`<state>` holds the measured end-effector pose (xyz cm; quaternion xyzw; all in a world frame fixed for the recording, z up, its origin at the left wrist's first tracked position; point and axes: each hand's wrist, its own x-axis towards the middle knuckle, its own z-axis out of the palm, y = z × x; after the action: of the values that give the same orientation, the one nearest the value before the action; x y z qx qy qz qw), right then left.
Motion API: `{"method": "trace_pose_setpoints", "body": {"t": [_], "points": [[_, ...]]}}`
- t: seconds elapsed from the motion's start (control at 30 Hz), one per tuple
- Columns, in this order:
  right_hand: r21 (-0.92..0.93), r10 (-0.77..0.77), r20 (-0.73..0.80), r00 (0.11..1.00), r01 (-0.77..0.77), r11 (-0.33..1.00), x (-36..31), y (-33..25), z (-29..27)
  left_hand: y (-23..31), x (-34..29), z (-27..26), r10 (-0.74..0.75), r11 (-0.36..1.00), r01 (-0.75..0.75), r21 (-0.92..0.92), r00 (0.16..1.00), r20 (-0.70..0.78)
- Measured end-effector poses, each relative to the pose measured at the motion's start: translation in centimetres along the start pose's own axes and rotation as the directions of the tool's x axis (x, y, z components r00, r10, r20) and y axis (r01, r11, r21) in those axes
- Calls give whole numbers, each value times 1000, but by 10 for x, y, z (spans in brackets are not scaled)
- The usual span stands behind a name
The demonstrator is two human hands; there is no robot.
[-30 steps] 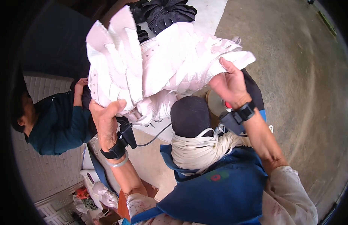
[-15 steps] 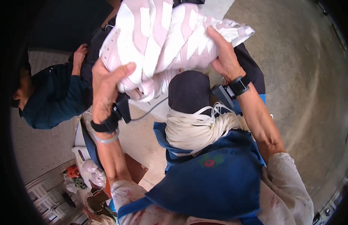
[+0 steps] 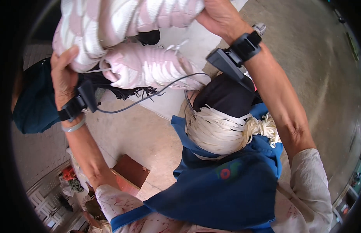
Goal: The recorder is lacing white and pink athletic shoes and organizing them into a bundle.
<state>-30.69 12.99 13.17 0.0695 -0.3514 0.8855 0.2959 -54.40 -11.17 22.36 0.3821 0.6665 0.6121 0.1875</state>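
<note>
We have soft, diffuse light, brightest on the pink-and-white shoe uppers; the blue apron looks duller. Our fisheye view darkens to black at left and right, and the outer concrete floor blurs.

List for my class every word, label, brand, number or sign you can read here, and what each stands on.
None can be read.
Apron: a small red and green mark, too blurred to read.
Shoe uppers: no legible lettering shows.
Wrist straps: no legible lettering shows.
</note>
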Motion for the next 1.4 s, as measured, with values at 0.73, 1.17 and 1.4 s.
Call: {"method": "trace_pose_setpoints", "body": {"t": [0.73, 1.17, 1.4], "points": [[-45, 14, -170, 985, -22, 999, -18, -34, 45, 39, -4, 1, 142, 990, -141, -22, 990, 22], [203, -85, -548, 833, 230, 952, -209, -71, -18, 117, -53, 194, 77, 813, -362, 457, 844, 531], [287, -163, -560, 813, 374, 882, -242, -93, -43, 153, -71, 258, 98, 917, -314, 246, 775, 624]]}}
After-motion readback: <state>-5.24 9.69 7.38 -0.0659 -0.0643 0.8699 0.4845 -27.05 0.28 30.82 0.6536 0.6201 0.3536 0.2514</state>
